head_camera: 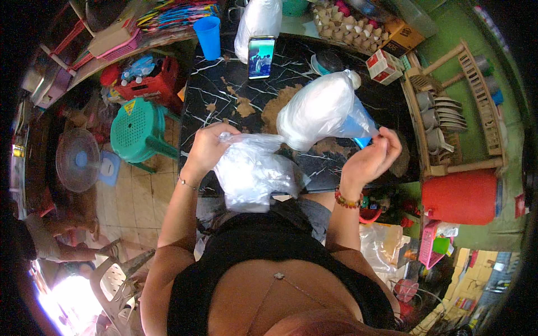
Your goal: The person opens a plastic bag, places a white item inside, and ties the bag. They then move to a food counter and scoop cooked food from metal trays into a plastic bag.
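My left hand (214, 145) pinches the top edge of a clear plastic bag (256, 172) that hangs over the table's near edge. A full white plastic bag (317, 107) lies on the black marble-patterned table (201, 105), touching the clear one. My right hand (372, 155), at the right, has its fingertips at the corner of a translucent bluish plastic piece (359, 122) beside the full bag. Under this piece shows something bright blue. A smartphone (261, 57) with a lit screen leans upright against another filled white bag (258, 21) at the back.
A blue plastic cup (208, 38) stands at the back left. Behind the full bag are a dark round item with a pale rim (327, 62), a small red-and-white box (383, 67) and egg trays (349, 27). A dish rack (452, 113) stands right; green stools (136, 126) are left.
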